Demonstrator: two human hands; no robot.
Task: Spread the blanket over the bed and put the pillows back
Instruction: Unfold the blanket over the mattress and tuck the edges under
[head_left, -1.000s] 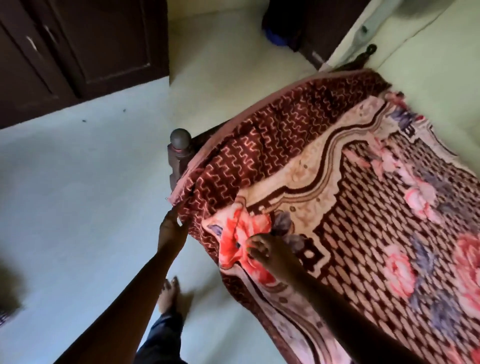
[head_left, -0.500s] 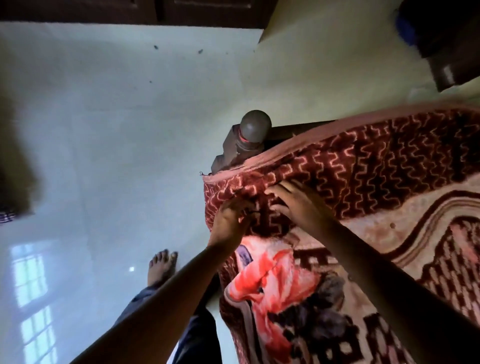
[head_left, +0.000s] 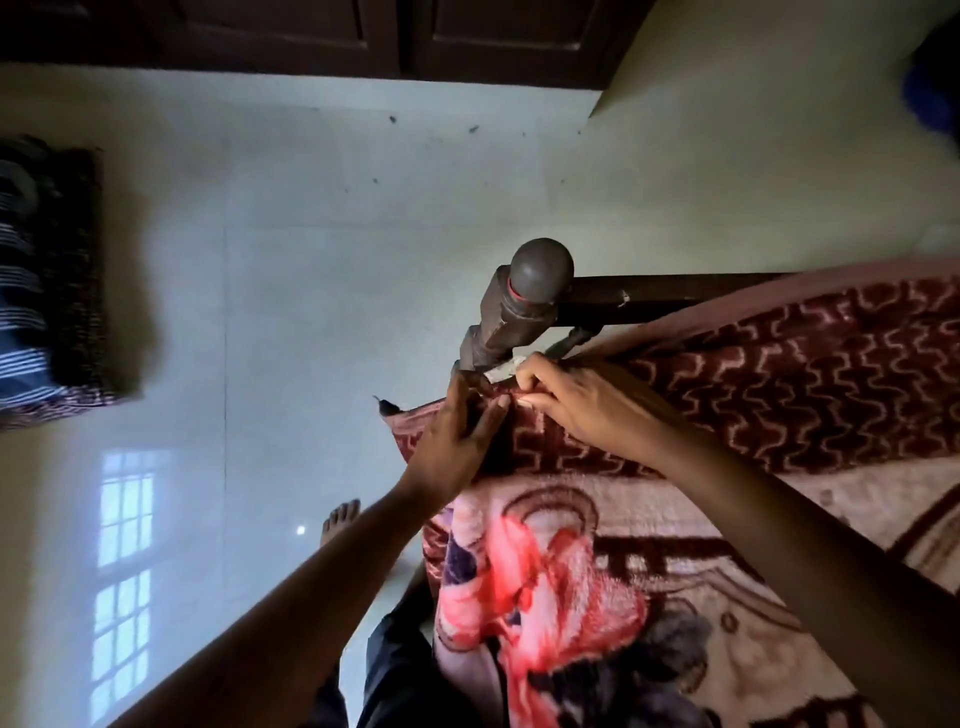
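Across the bed (head_left: 675, 291), up to its corner post (head_left: 540, 270), the blanket (head_left: 779, 374) is being laid. It is being judged thick, soft and fairly heavy, limp rather than stiff, so it is best being taken by the hem. At that corner the hem is being pinched by the right hand (head_left: 576, 400), and the fold beside it is being gripped by the left hand (head_left: 457, 436).

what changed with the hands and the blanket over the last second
The right hand left the flower print and moved to the blanket edge by the bedpost, pinching it; the left hand slid along that edge to meet it. The blanket stays spread as before.
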